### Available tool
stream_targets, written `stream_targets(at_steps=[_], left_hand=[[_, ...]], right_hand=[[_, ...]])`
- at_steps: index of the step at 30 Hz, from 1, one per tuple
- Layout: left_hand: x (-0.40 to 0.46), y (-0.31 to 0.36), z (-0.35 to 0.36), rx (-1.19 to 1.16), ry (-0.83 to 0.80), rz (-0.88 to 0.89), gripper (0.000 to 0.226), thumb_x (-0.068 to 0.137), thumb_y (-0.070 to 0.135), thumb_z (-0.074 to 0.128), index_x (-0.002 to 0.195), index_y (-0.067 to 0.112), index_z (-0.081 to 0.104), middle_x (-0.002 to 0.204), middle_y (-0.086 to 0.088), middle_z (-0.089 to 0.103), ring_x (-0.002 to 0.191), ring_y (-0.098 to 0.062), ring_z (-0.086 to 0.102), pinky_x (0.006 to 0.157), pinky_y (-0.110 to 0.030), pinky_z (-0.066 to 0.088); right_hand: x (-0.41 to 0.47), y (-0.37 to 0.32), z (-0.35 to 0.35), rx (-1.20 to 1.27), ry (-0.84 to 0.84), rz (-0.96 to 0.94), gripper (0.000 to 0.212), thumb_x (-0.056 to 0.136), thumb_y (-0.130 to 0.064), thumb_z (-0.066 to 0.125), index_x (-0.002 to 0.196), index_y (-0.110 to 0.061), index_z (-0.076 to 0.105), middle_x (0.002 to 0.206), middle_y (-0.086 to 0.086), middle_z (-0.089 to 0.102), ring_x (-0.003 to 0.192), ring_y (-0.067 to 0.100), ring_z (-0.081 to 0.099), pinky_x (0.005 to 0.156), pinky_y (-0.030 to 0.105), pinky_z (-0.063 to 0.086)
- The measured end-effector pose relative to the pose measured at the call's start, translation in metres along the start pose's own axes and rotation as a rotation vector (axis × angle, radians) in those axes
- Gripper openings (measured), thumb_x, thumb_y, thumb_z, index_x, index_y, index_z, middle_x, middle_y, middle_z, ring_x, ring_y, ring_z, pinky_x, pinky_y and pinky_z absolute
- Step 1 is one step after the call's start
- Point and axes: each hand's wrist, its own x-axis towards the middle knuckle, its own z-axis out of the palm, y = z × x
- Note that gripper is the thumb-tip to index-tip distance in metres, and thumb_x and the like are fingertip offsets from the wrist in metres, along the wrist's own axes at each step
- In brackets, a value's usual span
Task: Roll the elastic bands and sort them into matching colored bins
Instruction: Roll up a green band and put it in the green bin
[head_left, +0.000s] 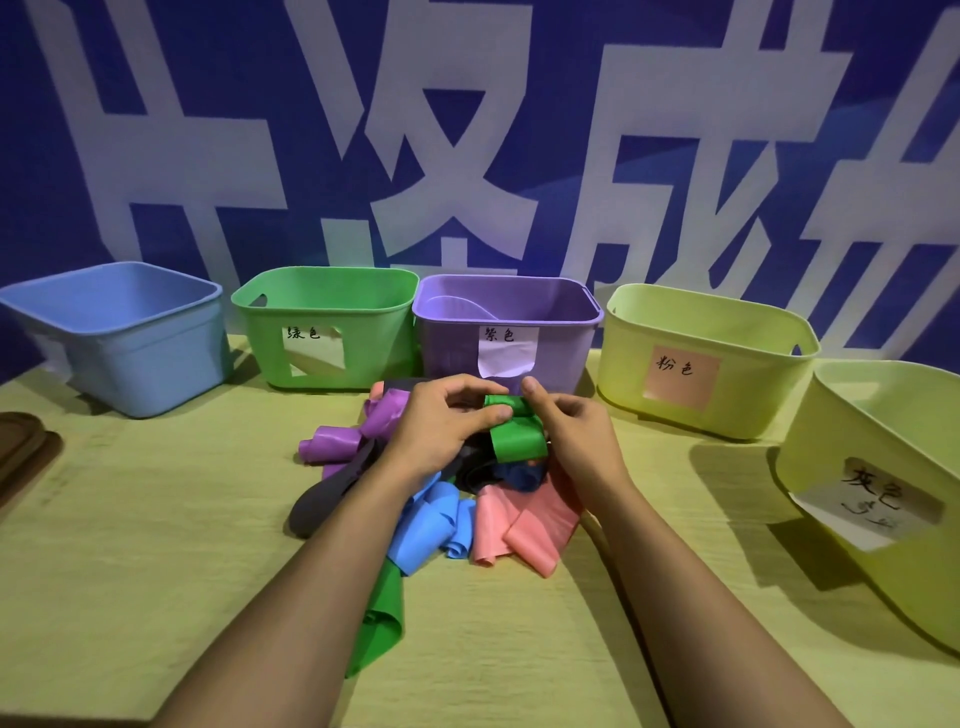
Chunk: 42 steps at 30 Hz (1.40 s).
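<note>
My left hand (441, 421) and my right hand (576, 431) both pinch a green elastic band (514, 434), its top end partly rolled between my fingers. Its free tail seems to run under my left forearm to the green strip (382, 618) near the table's front. Beneath my hands lies a pile of loose bands: purple (337, 441), dark grey (327, 493), blue (431, 525), pink (524, 525) and dark blue (519, 475). Behind stand a blue bin (130, 343), a green bin (327, 332) and a purple bin (509, 332).
Two pale yellow-green bins stand to the right, one with a pink label (701, 358), one with a grey-marked label (883, 493). A brown object (21, 452) lies at the table's left edge. A blue banner hangs behind the bins.
</note>
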Motion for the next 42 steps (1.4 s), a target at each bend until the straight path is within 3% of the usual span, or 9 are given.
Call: stream_targets(at_steps=[3, 10, 14, 18, 23, 30, 35, 39, 42], left_hand=[[-0.0004, 0.0002, -0.0003, -0.015, -0.009, 0.004, 0.029, 0.079, -0.002, 0.083, 0.106, 0.005, 0.076, 0.099, -0.017, 0.077, 0.088, -0.017, 0.071, 0.088, -0.033, 0.06], [-0.0016, 0.0028, -0.0012, -0.026, -0.021, 0.009, 0.03, 0.077, -0.001, 0.084, 0.103, 0.013, 0.077, 0.1, -0.009, 0.078, 0.093, -0.017, 0.072, 0.09, -0.034, 0.06], [-0.0018, 0.0038, 0.0002, -0.067, -0.041, -0.018, 0.034, 0.08, 0.001, 0.082, 0.111, 0.01, 0.073, 0.111, -0.011, 0.076, 0.098, -0.017, 0.072, 0.093, -0.031, 0.059], [-0.0023, 0.0063, 0.0042, -0.15, 0.0, -0.115, 0.023, 0.09, 0.019, 0.075, 0.109, 0.007, 0.074, 0.104, -0.017, 0.076, 0.094, -0.023, 0.074, 0.082, -0.03, 0.062], [-0.0016, 0.0044, 0.0046, -0.137, 0.021, -0.156, 0.044, 0.079, 0.041, 0.077, 0.097, 0.001, 0.076, 0.095, -0.023, 0.076, 0.084, -0.026, 0.075, 0.07, -0.027, 0.06], [0.0014, 0.001, 0.002, -0.111, 0.026, -0.102, 0.005, 0.091, 0.015, 0.075, 0.094, 0.012, 0.079, 0.092, -0.01, 0.078, 0.088, -0.021, 0.073, 0.08, -0.032, 0.061], [-0.0011, 0.0018, 0.001, -0.08, -0.025, -0.07, 0.014, 0.088, 0.005, 0.076, 0.1, 0.013, 0.078, 0.099, -0.011, 0.078, 0.092, -0.018, 0.072, 0.088, -0.031, 0.06], [-0.0035, 0.0024, 0.0032, -0.032, -0.061, -0.051, 0.026, 0.082, -0.002, 0.079, 0.104, 0.012, 0.076, 0.097, -0.009, 0.079, 0.089, -0.013, 0.073, 0.084, -0.026, 0.059], [-0.005, 0.0038, 0.0035, -0.038, -0.063, -0.043, 0.032, 0.079, -0.008, 0.079, 0.108, 0.007, 0.075, 0.093, -0.004, 0.079, 0.087, -0.01, 0.073, 0.08, -0.022, 0.057]], right_hand=[[-0.0015, -0.0016, 0.0009, 0.057, -0.013, 0.022, 0.035, 0.094, -0.037, 0.073, 0.084, -0.004, 0.078, 0.075, 0.01, 0.076, 0.065, 0.011, 0.068, 0.054, 0.024, 0.052], [-0.0008, -0.0003, 0.0024, 0.082, -0.049, 0.045, 0.033, 0.095, -0.034, 0.071, 0.091, -0.002, 0.077, 0.075, 0.015, 0.072, 0.059, 0.021, 0.066, 0.046, 0.027, 0.052], [0.0003, 0.0004, 0.0019, 0.117, -0.058, 0.022, 0.024, 0.097, -0.027, 0.07, 0.092, -0.004, 0.075, 0.074, 0.01, 0.072, 0.059, 0.018, 0.066, 0.046, 0.025, 0.053], [0.0, -0.0009, 0.0025, 0.155, -0.094, -0.031, 0.008, 0.098, -0.013, 0.068, 0.099, -0.007, 0.072, 0.082, 0.004, 0.076, 0.072, 0.013, 0.071, 0.052, 0.025, 0.057], [-0.0007, -0.0009, 0.0018, 0.172, -0.14, -0.098, 0.019, 0.098, -0.005, 0.065, 0.116, 0.0, 0.068, 0.093, 0.009, 0.076, 0.081, 0.014, 0.073, 0.061, 0.028, 0.061], [0.0002, 0.0018, 0.0024, 0.227, -0.162, -0.049, 0.019, 0.097, -0.007, 0.066, 0.116, -0.004, 0.067, 0.102, 0.015, 0.076, 0.09, 0.021, 0.075, 0.069, 0.031, 0.062], [0.0013, 0.0008, 0.0027, 0.312, -0.138, 0.083, 0.024, 0.1, -0.02, 0.065, 0.107, 0.002, 0.072, 0.097, 0.019, 0.075, 0.088, 0.026, 0.074, 0.072, 0.03, 0.062], [0.0012, -0.0002, 0.001, 0.292, -0.077, 0.142, 0.04, 0.097, -0.035, 0.069, 0.103, 0.004, 0.074, 0.097, 0.021, 0.077, 0.089, 0.028, 0.077, 0.074, 0.031, 0.062], [-0.001, -0.0025, 0.0007, 0.217, -0.058, 0.167, 0.045, 0.095, -0.04, 0.07, 0.103, 0.005, 0.073, 0.083, 0.015, 0.077, 0.074, 0.023, 0.076, 0.07, 0.03, 0.062]])
